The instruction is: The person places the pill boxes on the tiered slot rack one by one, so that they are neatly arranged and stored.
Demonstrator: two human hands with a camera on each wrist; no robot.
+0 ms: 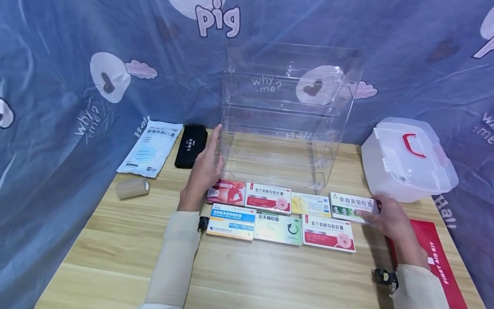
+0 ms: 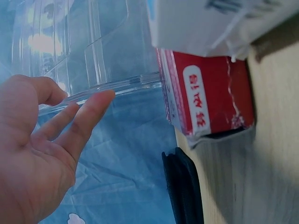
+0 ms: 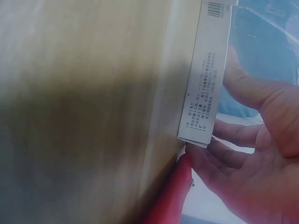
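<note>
My left hand (image 1: 206, 165) lies against the left side of a clear acrylic tiered rack (image 1: 270, 169), its extended fingers touching the side panel. In the left wrist view, fingertips meet the panel's edge. At the right end of the back row, my right hand (image 1: 395, 221) pinches a white and green medicine box (image 1: 349, 206), thumb on top. The right wrist view shows that box's printed side (image 3: 205, 79). Left of it lie a yellow box (image 1: 310, 205), a red-and-white box (image 1: 268, 197) and a red box (image 1: 227, 192).
A front row has a blue-and-white box (image 1: 231, 221), a green box (image 1: 278, 228) and another red-and-white box (image 1: 328, 232). Leftward lie a mask packet (image 1: 150, 148), black case (image 1: 191, 146) and tan roll (image 1: 132, 189). Rightward are a white lidded box (image 1: 409, 159) and red first aid pouch (image 1: 436, 257).
</note>
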